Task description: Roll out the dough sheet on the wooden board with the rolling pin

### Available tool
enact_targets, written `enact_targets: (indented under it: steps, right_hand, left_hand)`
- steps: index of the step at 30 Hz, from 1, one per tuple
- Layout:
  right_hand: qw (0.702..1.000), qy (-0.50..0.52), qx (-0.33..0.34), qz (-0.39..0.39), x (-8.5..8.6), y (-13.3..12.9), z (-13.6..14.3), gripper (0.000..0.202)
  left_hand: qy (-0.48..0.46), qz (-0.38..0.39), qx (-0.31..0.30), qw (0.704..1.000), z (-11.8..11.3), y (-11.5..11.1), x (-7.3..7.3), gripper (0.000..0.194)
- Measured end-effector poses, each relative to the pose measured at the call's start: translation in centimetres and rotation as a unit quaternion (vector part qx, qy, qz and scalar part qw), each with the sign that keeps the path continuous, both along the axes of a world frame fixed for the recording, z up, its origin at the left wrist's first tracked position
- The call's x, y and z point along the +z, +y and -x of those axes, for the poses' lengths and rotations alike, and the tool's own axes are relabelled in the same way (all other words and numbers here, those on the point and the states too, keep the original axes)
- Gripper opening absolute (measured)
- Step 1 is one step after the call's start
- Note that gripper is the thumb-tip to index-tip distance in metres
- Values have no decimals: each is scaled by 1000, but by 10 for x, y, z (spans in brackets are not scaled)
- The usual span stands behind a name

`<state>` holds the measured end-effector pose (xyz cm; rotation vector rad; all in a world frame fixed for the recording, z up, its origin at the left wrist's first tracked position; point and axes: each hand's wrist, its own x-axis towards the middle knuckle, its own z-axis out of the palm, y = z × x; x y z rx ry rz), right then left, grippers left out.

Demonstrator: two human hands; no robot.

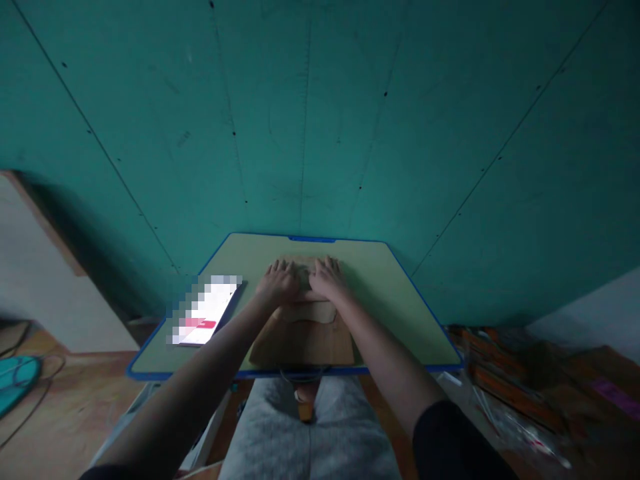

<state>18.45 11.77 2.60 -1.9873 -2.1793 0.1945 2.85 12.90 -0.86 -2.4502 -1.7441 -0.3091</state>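
A brown wooden board [305, 345] lies at the near middle of the pale table [395, 303]. On it is a flat, light tan piece [309, 313], its near edge wavy. My left hand [279, 281] rests palm down on the far left part of this piece, fingers pointing away and slightly apart. Opposite it, my right hand [327, 277] lies on the far right part, fingers stretched forward. A narrow reddish-brown strip crosses between my wrists; what it is cannot be made out. Neither hand is visibly wrapped around anything.
A lit phone or tablet [210, 310] lies on the table's left side, beside my left forearm. The green wall [310, 133] rises behind the blue table edge. A white panel [55, 267] leans at the left; wooden pieces and plastic clutter [520, 387] lie at the lower right.
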Motion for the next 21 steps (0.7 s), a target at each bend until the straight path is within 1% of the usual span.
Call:
enact_targets:
  steps: [2, 4, 7, 10, 15, 21]
  right_hand:
    - [1000, -6, 4, 12, -3, -6, -2, 61]
    - [1000, -12, 6, 22, -4, -12, -3, 63]
    - [999, -19, 9, 28, -2, -25, -2, 63]
    - [999, -26, 12, 25, 0, -41, 0, 63]
    - [999, -37, 13, -26, 1, -70, 0, 61]
    - [994, -32, 51, -94, -6, -94, -4, 56]
  left_hand:
    - [11, 6, 32, 999, -2, -7, 3, 56]
    - [16, 3, 51, 999, -4, -19, 7, 58]
    - [19, -12, 58, 998, -7, -41, 14, 60]
    - [19, -29, 61, 998, -9, -62, 17, 59]
    - [20, -55, 47, 997, -9, -86, 16, 58]
    - [26, -72, 15, 997, -4, -109, 12, 53]
